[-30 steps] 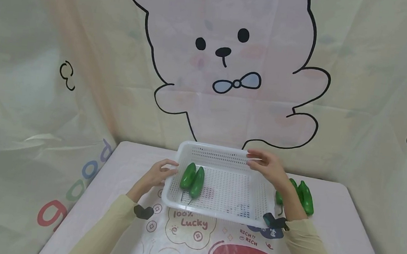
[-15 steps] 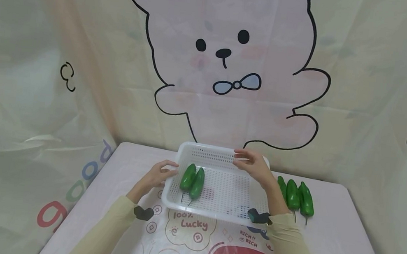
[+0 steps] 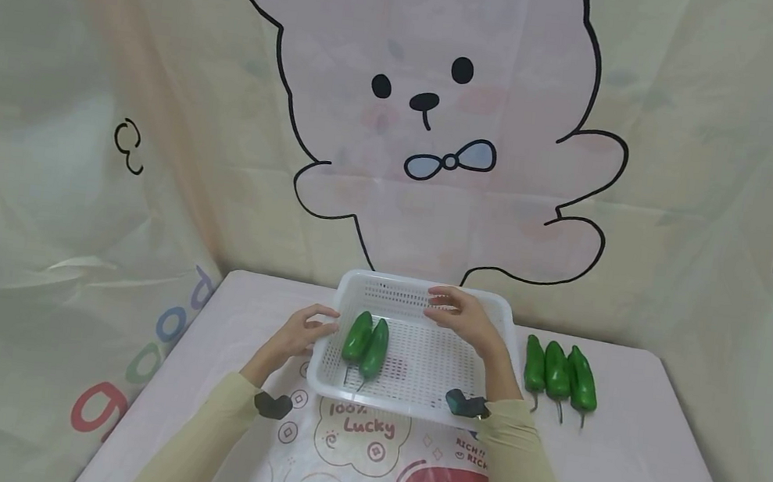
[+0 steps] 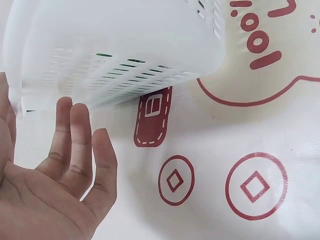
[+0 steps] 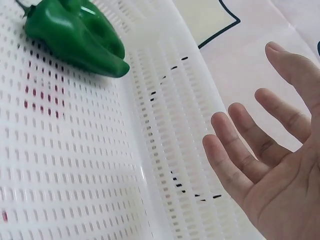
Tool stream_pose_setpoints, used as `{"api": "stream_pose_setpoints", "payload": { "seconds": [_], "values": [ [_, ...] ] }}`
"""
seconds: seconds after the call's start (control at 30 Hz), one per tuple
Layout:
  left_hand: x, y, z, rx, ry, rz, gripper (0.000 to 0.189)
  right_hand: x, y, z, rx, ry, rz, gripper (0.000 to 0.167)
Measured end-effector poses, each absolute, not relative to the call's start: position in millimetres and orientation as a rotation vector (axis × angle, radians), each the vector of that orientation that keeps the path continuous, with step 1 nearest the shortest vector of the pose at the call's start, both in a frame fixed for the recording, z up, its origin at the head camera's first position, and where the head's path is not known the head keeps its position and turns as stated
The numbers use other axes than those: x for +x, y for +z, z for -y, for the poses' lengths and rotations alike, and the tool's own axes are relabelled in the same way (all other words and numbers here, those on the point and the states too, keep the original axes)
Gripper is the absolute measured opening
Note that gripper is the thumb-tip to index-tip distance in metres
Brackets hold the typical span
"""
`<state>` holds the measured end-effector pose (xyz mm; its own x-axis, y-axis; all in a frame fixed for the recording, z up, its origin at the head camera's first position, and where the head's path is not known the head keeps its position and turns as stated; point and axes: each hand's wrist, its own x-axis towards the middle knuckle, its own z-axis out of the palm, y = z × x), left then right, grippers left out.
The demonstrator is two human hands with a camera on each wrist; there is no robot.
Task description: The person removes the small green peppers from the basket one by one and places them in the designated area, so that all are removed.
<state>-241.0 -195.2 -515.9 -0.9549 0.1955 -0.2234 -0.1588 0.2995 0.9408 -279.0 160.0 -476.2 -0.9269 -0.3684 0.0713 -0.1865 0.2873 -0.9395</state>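
Note:
A white perforated plastic basket (image 3: 429, 371) sits on the table with two green chili peppers (image 3: 375, 347) lying side by side at its left end. My left hand (image 3: 299, 332) is at the basket's left side, relaxed fingertips right at the outer wall (image 4: 125, 30). Over the back right part of the basket is my right hand (image 3: 465, 316), fingers spread and nothing in them. In the right wrist view its palm and fingers (image 5: 245, 155) show beside the perforated back wall, with a green pepper (image 5: 75, 37) inside the basket beyond.
Three more green chili peppers (image 3: 557, 371) lie in a row on the table (image 3: 640, 456), just right of the basket. A printed cloth wall (image 3: 396, 218) stands close behind the table. Each wrist wears a dark band.
My right hand has moved left, from the basket's right end towards its middle, uncovering the three peppers on the right. The left hand and the basket have stayed put.

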Motion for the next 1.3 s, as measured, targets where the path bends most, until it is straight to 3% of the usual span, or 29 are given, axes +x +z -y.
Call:
{"api": "stream_pose_setpoints", "payload": {
  "seconds": [1.3],
  "values": [
    [-239,-516,195,0.011,1.741,-2.25,0.036,-288,-510,-96,-0.389,-1.494,-2.274,0.07]
  ]
}}
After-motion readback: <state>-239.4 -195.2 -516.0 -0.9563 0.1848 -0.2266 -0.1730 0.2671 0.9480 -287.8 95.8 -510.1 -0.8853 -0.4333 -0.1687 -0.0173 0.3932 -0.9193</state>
